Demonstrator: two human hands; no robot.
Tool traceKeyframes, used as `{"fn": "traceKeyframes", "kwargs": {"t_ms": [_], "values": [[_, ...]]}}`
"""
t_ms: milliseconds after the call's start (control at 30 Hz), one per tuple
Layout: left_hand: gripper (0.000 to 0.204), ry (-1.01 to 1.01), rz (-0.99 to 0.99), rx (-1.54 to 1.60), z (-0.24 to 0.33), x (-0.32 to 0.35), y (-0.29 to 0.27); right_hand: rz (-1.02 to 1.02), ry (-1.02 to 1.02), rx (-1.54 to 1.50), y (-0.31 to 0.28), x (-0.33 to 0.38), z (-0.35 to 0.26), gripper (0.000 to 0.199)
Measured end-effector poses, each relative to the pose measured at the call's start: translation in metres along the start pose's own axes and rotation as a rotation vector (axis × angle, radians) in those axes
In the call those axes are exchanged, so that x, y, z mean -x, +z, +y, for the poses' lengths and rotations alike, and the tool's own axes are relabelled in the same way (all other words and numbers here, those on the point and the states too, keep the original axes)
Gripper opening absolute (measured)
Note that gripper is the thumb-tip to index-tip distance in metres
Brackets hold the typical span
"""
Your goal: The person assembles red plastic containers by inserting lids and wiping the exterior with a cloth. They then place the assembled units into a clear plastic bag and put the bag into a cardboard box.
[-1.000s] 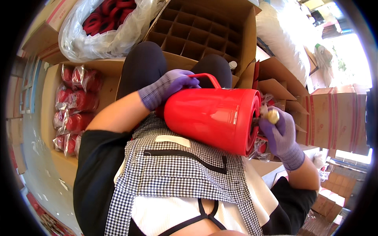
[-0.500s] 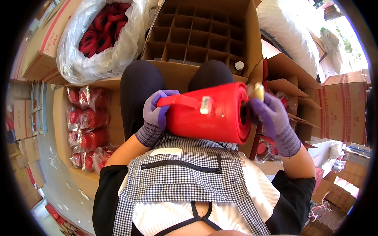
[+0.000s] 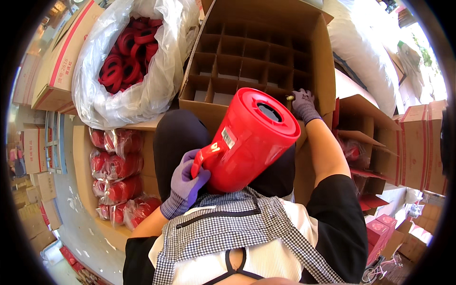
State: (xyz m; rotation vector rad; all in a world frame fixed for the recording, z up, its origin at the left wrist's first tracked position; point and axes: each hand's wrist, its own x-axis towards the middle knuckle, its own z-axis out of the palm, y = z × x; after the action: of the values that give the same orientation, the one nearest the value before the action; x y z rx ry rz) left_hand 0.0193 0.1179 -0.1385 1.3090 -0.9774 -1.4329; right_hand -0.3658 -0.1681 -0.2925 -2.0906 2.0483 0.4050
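The red jug point(image 3: 247, 147) is now held by its handle in the left hand point(image 3: 187, 183) alone, near the lap, and the right hand point(image 3: 305, 102), closed around a gold-ended thing point(image 3: 290, 98), has been moved to the far box point(image 3: 324, 66).

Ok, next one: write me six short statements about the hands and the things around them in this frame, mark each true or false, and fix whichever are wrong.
1. The left hand holds the handle of the red jug. True.
2. The right hand is at the divided carton. True.
3. Both hands are on the red jug. False: only the left hand is; the right hand is apart from it.
4. The clear plastic bag holds red rings. True.
5. The bag stands right of the divided carton. False: it stands to its left.
6. The red jug stands upright. False: it is tilted.
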Motion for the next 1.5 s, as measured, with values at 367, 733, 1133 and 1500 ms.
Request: {"fn": "traceKeyframes", "kwargs": {"t_ms": [367, 733, 1133, 1500], "values": [[0.024, 0.079, -0.187, -0.599, 0.023, 0.013, -0.014, 0.155, -0.424, -1.311, -0.106, 0.073, -0.042, 0.055], [0.026, 0.128, -0.126, -0.285, 0.002, 0.075, -0.102, -0.01, -0.857, -1.236, -0.15, 0.169, -0.164, 0.044], [0.052, -1.113, 0.614, -1.061, -0.192, 0.282, -0.362, -0.031, -0.981, -0.953, -0.157, 0.171, -0.142, 0.068], [0.024, -0.262, 0.219, -0.572, 0.142, 0.225, -0.297, -0.069, -1.085, -0.712, -0.205, 0.195, -0.149, 0.064]]}}
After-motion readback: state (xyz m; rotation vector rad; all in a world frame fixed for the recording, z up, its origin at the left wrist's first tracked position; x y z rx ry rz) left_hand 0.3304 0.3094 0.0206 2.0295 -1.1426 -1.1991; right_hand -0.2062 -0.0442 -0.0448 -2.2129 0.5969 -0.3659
